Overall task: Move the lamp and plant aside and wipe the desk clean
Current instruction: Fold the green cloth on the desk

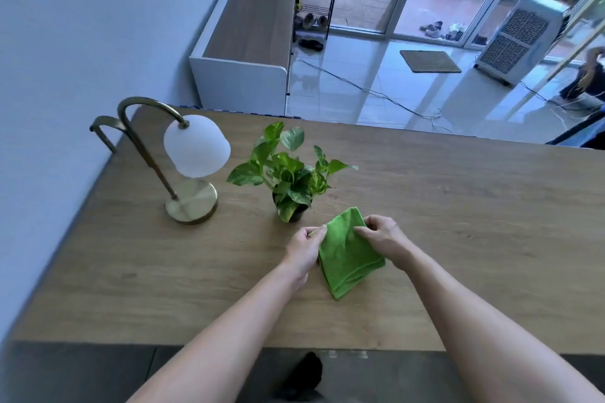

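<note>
While both hands pinch the green cloth [348, 255] — left hand [306, 247] one corner, right hand [384, 240] the top | plant [288, 173] just beyond grip, lamp [193, 167] farther left | advice — shift both first, fold flat.

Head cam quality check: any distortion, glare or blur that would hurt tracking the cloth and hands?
Head view: wide-angle bending, the desk edges and the wall line slant and curve. Daylight from the glass doors leaves glare streaks on the floor tiles; outdoors and frame corners look smeared. The green cloth, left hand, right hand, plant and lamp are sharp and evenly lit.
</note>
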